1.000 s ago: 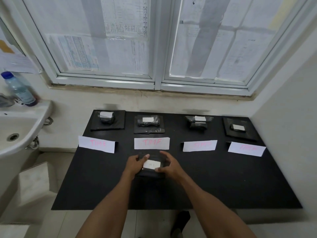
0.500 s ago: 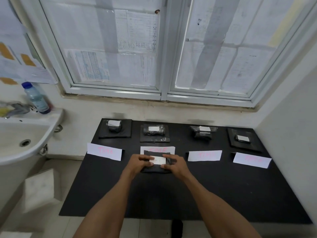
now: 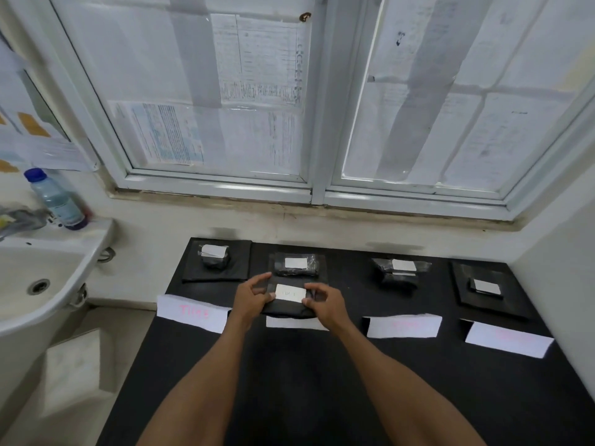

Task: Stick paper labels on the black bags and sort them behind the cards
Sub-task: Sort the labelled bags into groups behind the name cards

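Observation:
My left hand (image 3: 251, 299) and my right hand (image 3: 325, 302) hold a flat black bag (image 3: 289, 305) by its two sides. A white paper label (image 3: 290, 293) is stuck on its top. The bag is over the second white card (image 3: 294, 322) and hides most of it. Just behind lies another labelled black bag (image 3: 296, 264). Three more white cards stand in the row: the left card (image 3: 193, 313), the third card (image 3: 402, 325) and the right card (image 3: 507, 338). Labelled bags lie behind them: the far-left bag (image 3: 215, 255), the third bag (image 3: 399, 271) and the right bag (image 3: 486, 287).
The black table (image 3: 306, 381) stands against the wall under a papered window (image 3: 315, 91). A white sink (image 3: 38, 284) with a plastic bottle (image 3: 54, 197) on its rim is at the left. A white wall (image 3: 560, 284) closes the right side.
Both hands have carried the labelled bag away from me, from the table's middle to over the second card, close to the bag behind it.

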Demonstrator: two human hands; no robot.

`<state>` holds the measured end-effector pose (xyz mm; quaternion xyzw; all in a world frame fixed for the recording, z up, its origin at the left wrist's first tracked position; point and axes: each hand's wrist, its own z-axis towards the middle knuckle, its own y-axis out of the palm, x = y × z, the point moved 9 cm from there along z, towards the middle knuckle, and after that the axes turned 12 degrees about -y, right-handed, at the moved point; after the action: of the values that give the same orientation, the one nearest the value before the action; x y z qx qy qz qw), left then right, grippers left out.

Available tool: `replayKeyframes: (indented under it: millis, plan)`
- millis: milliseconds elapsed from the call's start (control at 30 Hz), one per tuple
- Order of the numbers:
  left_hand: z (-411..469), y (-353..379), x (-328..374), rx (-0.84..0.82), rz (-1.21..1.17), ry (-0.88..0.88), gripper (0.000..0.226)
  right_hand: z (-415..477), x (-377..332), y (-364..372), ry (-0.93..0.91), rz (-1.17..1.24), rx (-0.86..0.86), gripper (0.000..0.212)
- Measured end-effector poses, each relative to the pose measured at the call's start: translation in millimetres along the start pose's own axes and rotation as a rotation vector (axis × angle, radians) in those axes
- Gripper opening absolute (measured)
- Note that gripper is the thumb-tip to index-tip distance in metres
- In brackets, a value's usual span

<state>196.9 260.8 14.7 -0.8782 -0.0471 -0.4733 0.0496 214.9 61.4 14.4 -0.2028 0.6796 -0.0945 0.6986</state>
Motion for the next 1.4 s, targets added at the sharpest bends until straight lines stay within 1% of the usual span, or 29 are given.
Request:
replayKeyframes:
  millis: [67, 133, 167, 200, 333, 433, 500, 600, 733, 867, 1033, 1100, 1167, 1267, 1333, 1400]
  plan:
    - [22.5, -3.5, 4.8, 0.049, -0.027, -0.005, 0.06, 27.3, 5.0, 4.4, 0.008, 0.014, -0.03, 0.027]
    - [48.1, -8.4, 7.3, 0.095, -0.052, -0.019, 0.056, 56.3, 16.6, 6.3, 0.039, 0.012, -0.056, 0.023]
    - [68.5, -13.2, 7.1, 0.124, -0.054, -0.038, 0.053, 77.3, 27.0, 9.3, 0.057, -0.015, -0.081, 0.026]
    - [82.2, -18.2, 7.3, 0.152, -0.045, -0.055, 0.05, 93.0, 33.8, 10.0, 0.062, -0.074, -0.108, 0.031]
    - [125.9, -41.3, 3.3, 0.252, -0.026, -0.117, 0.046, 145.1, 52.6, 11.5, 0.01, -0.444, -0.255, 0.065]
    - [150.0, -54.6, -5.8, 0.3, -0.027, -0.162, 0.046, 173.6, 72.2, 26.9, -0.015, -0.66, -0.399, 0.085]
    - [160.3, -59.2, -11.4, 0.309, -0.029, -0.189, 0.045, 186.0, 82.9, 40.8, -0.053, -0.757, -0.468, 0.089]
    - [172.5, -60.8, -17.1, 0.304, -0.034, -0.223, 0.045, 197.9, 94.6, 55.9, -0.081, -0.849, -0.514, 0.087]
    - [183.6, -61.8, -23.1, 0.311, -0.055, -0.263, 0.044, 205.7, 98.5, 58.2, -0.073, -0.911, -0.523, 0.077]
    - [191.1, -55.6, -20.4, 0.328, -0.103, -0.268, 0.042, 213.7, 90.7, 31.3, -0.061, -0.834, -0.366, 0.064]
    - [206.8, -20.8, -7.4, 0.287, -0.094, -0.202, 0.043, 215.2, 70.3, -21.8, -0.117, -0.838, -0.149, 0.062]
    - [212.7, -1.2, -3.9, 0.255, -0.088, -0.186, 0.043, 213.4, 63.7, -30.0, -0.172, -0.789, -0.105, 0.061]
    - [216.6, 19.5, -1.8, 0.223, -0.092, -0.185, 0.042, 211.0, 61.1, -29.3, -0.198, -0.733, -0.117, 0.061]
    - [220.2, 42.5, -3.5, 0.217, -0.059, -0.167, 0.04, 206.1, 63.5, -16.4, -0.206, -0.705, -0.186, 0.063]
    - [220.6, 48.6, -6.6, 0.232, 0.029, -0.166, 0.037, 202.9, 67.1, -2.8, -0.21, -0.712, -0.231, 0.064]
    - [220.2, 44.0, -10.4, 0.289, 0.082, -0.191, 0.034, 199.3, 72.1, 11.4, -0.187, -0.706, -0.27, 0.063]
